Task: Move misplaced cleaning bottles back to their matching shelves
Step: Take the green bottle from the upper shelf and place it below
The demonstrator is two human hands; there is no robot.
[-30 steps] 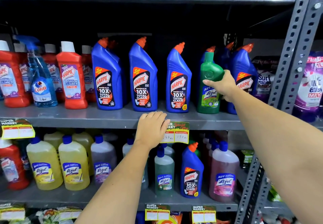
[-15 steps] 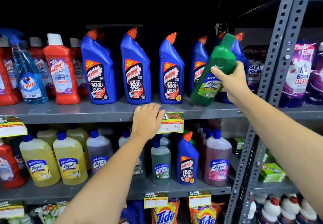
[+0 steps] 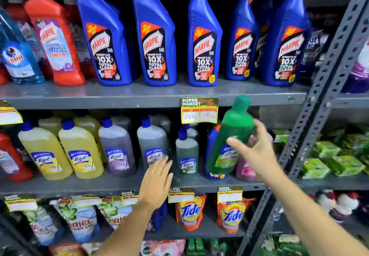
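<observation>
Both hands blur: right hand grips tilted green bottle, left hand fingers spread.

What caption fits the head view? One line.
Right hand carries green bottle toward Lizol shelf; left hand reaches in.

Green bottle showing green-white label; upper row showing blue, orange caps; lower bottles showing yellow, blue caps.

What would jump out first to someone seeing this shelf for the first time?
Probably the green bottle, tilted in the right hand in front of the middle shelf. Then the row of blue Harpic bottles with orange caps standing on the shelf above. The left hand reaches open toward the Lizol bottles on the middle shelf.
</observation>
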